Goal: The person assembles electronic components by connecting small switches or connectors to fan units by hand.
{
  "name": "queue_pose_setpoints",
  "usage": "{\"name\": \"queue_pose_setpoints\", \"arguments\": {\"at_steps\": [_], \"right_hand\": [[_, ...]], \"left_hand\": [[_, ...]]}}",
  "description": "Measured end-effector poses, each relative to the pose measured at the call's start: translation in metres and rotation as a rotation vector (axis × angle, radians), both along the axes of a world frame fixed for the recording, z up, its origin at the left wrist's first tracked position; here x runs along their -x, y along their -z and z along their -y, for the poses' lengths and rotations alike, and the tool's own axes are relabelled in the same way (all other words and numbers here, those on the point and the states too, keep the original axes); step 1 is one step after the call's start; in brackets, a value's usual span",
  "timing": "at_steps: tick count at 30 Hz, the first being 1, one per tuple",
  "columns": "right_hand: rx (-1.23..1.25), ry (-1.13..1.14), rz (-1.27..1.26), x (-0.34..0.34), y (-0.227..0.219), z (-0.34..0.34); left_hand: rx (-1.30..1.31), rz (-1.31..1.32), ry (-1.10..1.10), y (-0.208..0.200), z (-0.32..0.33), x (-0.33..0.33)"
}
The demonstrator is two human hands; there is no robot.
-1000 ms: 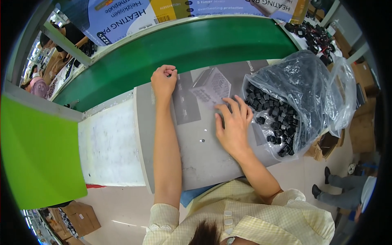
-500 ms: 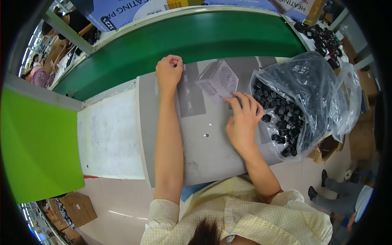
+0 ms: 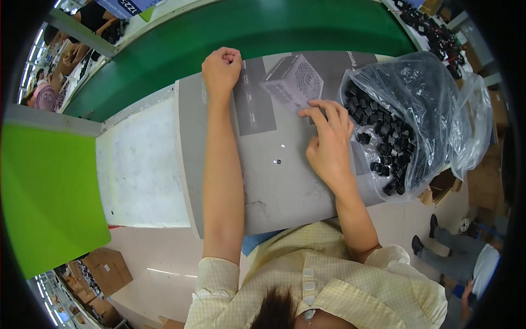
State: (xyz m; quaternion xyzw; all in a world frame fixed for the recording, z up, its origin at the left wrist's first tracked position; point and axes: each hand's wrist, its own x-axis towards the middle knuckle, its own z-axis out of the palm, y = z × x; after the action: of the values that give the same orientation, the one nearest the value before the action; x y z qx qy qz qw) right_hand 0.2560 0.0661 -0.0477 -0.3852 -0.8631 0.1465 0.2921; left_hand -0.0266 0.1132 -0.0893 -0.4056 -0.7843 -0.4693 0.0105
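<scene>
My left hand (image 3: 221,71) is closed at the far edge of the grey printed board (image 3: 285,197); anything inside its fingers is hidden. My right hand (image 3: 331,140) is low over the board, fingers bent and partly apart, the index fingertip near the printed cube picture. No object shows in it. To its right, a clear plastic bag (image 3: 422,104) lies with its mouth toward my hand, and several small black plastic parts (image 3: 378,118) spill at its opening. A tiny black-and-white piece (image 3: 278,162) lies on the board between my forearms.
Beyond the board runs a green conveyor belt (image 3: 164,71). A white panel (image 3: 139,164) and a bright green sheet (image 3: 49,192) are on the left. Dark parts (image 3: 430,35) are heaped at the far right. A person in grey trousers (image 3: 452,257) is at the lower right.
The whole view has shifted, so the board sits higher in the picture. My right hand's fingers have drawn a little closer together. My left hand stays closed at the far edge.
</scene>
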Motion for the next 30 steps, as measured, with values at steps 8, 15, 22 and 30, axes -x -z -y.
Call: {"name": "queue_pose_setpoints", "arguments": {"at_steps": [8,15,22,30], "right_hand": [[0.236,-0.258,-0.255,0.006,-0.009,0.004],[0.062,-0.092,-0.008,0.005,-0.004,0.006],[0.152,-0.015,0.026,0.007,0.002,0.006],[0.197,-0.038,-0.255,0.012,-0.006,0.008]], "left_hand": [[0.026,0.022,-0.012,-0.001,0.003,-0.001],[0.009,0.027,-0.013,-0.004,0.003,-0.003],[0.058,-0.008,-0.01,-0.004,0.002,-0.004],[0.023,-0.002,-0.008,-0.002,0.003,-0.003]]}}
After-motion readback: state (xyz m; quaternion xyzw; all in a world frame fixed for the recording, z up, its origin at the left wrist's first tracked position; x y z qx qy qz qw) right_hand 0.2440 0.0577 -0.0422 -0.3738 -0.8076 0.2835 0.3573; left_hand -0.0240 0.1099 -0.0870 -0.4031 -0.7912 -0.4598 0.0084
